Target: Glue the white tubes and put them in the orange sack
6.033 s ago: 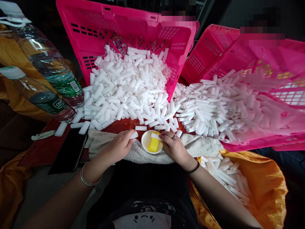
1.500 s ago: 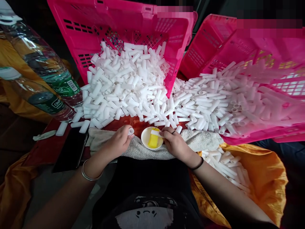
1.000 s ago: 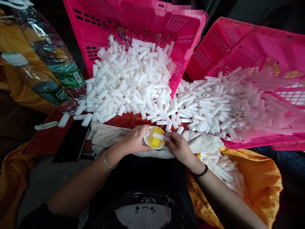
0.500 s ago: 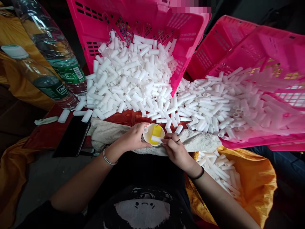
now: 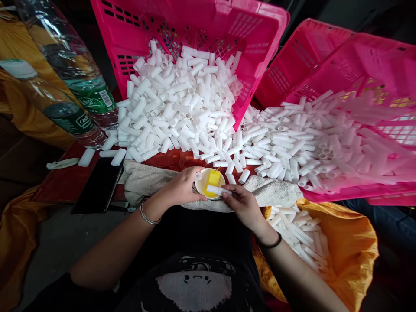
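My right hand (image 5: 243, 203) pinches a white plastic tube (image 5: 217, 190) between thumb and fingers. This tube lies level over a small white bowl (image 5: 221, 178). A yellow block (image 5: 213, 177), perhaps a sponge, sits inside the bowl, partly behind the tube. Curled at the bowl's left side, my left hand (image 5: 186, 186) has closed fingers around a second white tube (image 5: 198, 176), of which only the round end shows. Whether this hand also grips the bowl, I cannot tell. A grey-white towel (image 5: 146, 180) is spread under both hands along the table's near edge.
A pink crate (image 5: 260, 56) on its side spills a heap of white tubes (image 5: 182, 104). A second pink crate (image 5: 292, 56) stands right. Longer tubes fill an orange sack (image 5: 351, 238) below. Left are two water bottles (image 5: 97, 95) and a black phone (image 5: 97, 186).
My right hand has turned and its fingers have straightened along the tube, baring more of it. The tube has shifted slightly right. My left hand and the bowl have barely moved.
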`<control>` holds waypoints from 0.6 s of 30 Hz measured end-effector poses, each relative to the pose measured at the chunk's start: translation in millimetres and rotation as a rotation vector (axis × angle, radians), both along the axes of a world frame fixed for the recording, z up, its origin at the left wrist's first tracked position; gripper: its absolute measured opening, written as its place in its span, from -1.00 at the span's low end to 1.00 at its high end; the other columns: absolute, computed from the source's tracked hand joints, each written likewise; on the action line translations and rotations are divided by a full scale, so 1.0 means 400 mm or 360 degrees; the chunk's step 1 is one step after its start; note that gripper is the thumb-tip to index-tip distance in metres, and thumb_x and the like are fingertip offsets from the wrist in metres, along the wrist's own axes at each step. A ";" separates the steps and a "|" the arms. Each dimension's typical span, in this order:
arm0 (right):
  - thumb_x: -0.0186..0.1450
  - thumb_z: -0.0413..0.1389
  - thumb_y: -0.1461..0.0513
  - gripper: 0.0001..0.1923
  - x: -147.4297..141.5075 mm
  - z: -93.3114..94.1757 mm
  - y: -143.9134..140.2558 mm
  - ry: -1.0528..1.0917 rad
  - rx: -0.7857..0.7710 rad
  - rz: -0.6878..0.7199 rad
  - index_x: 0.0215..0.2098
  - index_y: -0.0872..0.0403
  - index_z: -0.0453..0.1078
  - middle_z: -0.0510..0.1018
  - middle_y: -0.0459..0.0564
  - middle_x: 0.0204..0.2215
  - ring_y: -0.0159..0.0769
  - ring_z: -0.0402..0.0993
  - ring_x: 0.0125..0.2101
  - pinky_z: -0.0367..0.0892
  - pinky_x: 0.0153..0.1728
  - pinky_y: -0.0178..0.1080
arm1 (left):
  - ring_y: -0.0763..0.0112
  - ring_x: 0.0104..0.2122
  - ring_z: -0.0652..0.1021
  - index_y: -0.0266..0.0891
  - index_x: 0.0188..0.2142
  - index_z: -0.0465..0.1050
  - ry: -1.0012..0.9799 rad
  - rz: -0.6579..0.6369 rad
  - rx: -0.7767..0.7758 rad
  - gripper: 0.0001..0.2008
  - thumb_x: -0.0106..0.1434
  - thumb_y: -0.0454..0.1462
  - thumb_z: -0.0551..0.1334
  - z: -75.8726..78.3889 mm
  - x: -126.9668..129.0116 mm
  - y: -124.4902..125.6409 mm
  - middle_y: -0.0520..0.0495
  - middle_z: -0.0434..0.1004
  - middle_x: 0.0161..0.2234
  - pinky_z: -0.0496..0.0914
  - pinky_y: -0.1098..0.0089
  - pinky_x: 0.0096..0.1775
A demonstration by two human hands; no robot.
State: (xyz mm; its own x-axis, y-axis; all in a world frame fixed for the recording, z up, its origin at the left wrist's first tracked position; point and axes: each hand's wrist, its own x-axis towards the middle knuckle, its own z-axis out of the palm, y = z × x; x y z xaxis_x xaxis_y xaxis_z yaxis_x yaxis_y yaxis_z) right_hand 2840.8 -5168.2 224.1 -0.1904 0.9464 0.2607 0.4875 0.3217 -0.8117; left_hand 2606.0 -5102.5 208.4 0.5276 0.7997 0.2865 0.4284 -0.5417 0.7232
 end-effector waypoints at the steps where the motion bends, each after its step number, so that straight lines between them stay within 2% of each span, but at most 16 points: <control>1: 0.38 0.10 0.21 -0.86 0.003 -0.004 -0.001 -0.0082 0.0125 -0.0001 -0.10 0.04 0.39 0.54 0.04 -0.23 -0.25 0.53 -0.24 0.51 -0.25 -0.18 | -0.05 0.10 0.46 -0.22 0.15 0.20 -0.0007 0.0002 -0.0005 -0.12 -0.09 -0.13 0.56 -0.002 0.000 0.001 -0.33 0.40 0.11 0.39 0.01 0.10; 4: 0.34 0.10 0.36 -0.84 0.017 -0.014 -0.004 -0.0388 0.0714 0.0177 -0.17 0.01 0.44 0.53 0.03 -0.17 -0.21 0.49 -0.14 0.48 -0.14 -0.13 | -0.05 0.10 0.46 -0.19 0.14 0.19 0.0001 -0.0005 0.0026 -0.13 -0.10 -0.12 0.55 -0.007 -0.001 0.003 -0.32 0.40 0.10 0.39 0.00 0.10; 6: 0.31 0.11 0.40 -0.77 0.022 -0.012 -0.005 -0.0396 0.0903 0.0252 -0.16 -0.02 0.43 0.53 0.00 -0.16 -0.23 0.48 -0.12 0.48 -0.11 -0.14 | -0.12 0.15 0.41 -0.21 0.08 0.20 0.0016 -0.0002 0.0145 -0.16 -0.11 -0.08 0.55 -0.007 -0.003 0.005 -0.37 0.35 0.12 0.36 -0.04 0.13; 7: 0.31 0.13 0.40 -0.77 0.022 -0.006 -0.006 -0.0313 0.0900 0.0199 -0.14 -0.03 0.41 0.52 0.00 -0.15 -0.23 0.48 -0.11 0.47 -0.11 -0.14 | -0.15 0.18 0.37 -0.23 0.04 0.21 0.0016 0.0014 0.0227 -0.22 -0.07 -0.06 0.52 -0.005 -0.005 0.006 -0.40 0.32 0.13 0.34 -0.06 0.14; 9: 0.32 0.15 0.34 -0.79 0.013 0.016 -0.009 -0.0027 0.0722 -0.0036 -0.11 -0.03 0.37 0.51 0.02 -0.14 -0.24 0.49 -0.12 0.48 -0.13 -0.14 | -0.12 0.16 0.38 -0.25 -0.04 0.22 0.0010 0.0066 0.0373 -0.48 0.15 -0.07 0.38 0.009 -0.008 0.005 -0.41 0.34 0.08 0.35 -0.05 0.12; 11: 0.36 0.14 0.24 -0.84 0.000 0.049 -0.012 0.0288 0.0404 -0.0220 -0.09 -0.02 0.35 0.52 0.02 -0.17 -0.26 0.52 -0.19 0.50 -0.23 -0.18 | 0.06 0.00 0.51 -0.26 -0.07 0.24 0.0062 0.0072 0.0422 -0.77 0.36 -0.19 0.14 0.035 -0.009 0.001 -0.31 0.43 -0.07 0.45 0.06 -0.01; 12: 0.37 0.14 0.18 -0.84 -0.006 0.068 -0.014 0.0421 0.0255 -0.0249 -0.09 -0.02 0.35 0.53 0.01 -0.20 -0.29 0.52 -0.26 0.50 -0.29 -0.22 | 0.15 -0.11 0.54 -0.26 -0.06 0.25 0.0104 0.0047 0.0430 -0.83 0.41 -0.24 0.06 0.052 -0.008 -0.003 -0.25 0.47 -0.14 0.49 0.14 -0.08; 13: 0.37 0.13 0.13 -0.83 -0.012 0.087 -0.015 0.0524 0.0128 -0.0245 -0.09 -0.02 0.35 0.54 -0.01 -0.24 -0.32 0.51 -0.33 0.48 -0.35 -0.25 | 0.21 -0.18 0.55 -0.26 -0.05 0.26 0.0148 0.0009 0.0450 -0.84 0.43 -0.27 0.03 0.071 -0.006 -0.009 -0.19 0.49 -0.19 0.50 0.20 -0.14; 15: 0.34 0.16 0.06 -0.77 -0.019 0.121 -0.017 0.0623 -0.0040 -0.0202 -0.14 -0.01 0.37 0.53 -0.05 -0.33 -0.37 0.46 -0.42 0.44 -0.42 -0.29 | 0.24 -0.21 0.55 -0.25 -0.01 0.29 0.0213 -0.0054 0.0558 -0.82 0.44 -0.27 0.06 0.111 0.000 -0.023 -0.16 0.51 -0.19 0.50 0.24 -0.17; 18: 0.27 0.22 -0.02 -0.69 -0.025 0.155 -0.018 0.0584 -0.0190 -0.0147 -0.21 0.03 0.40 0.51 -0.06 -0.39 -0.37 0.42 -0.44 0.38 -0.44 -0.30 | 0.24 -0.22 0.54 -0.27 -0.02 0.35 0.0305 -0.0041 0.0855 -0.82 0.42 -0.29 0.10 0.156 0.014 -0.049 -0.16 0.53 -0.18 0.50 0.22 -0.16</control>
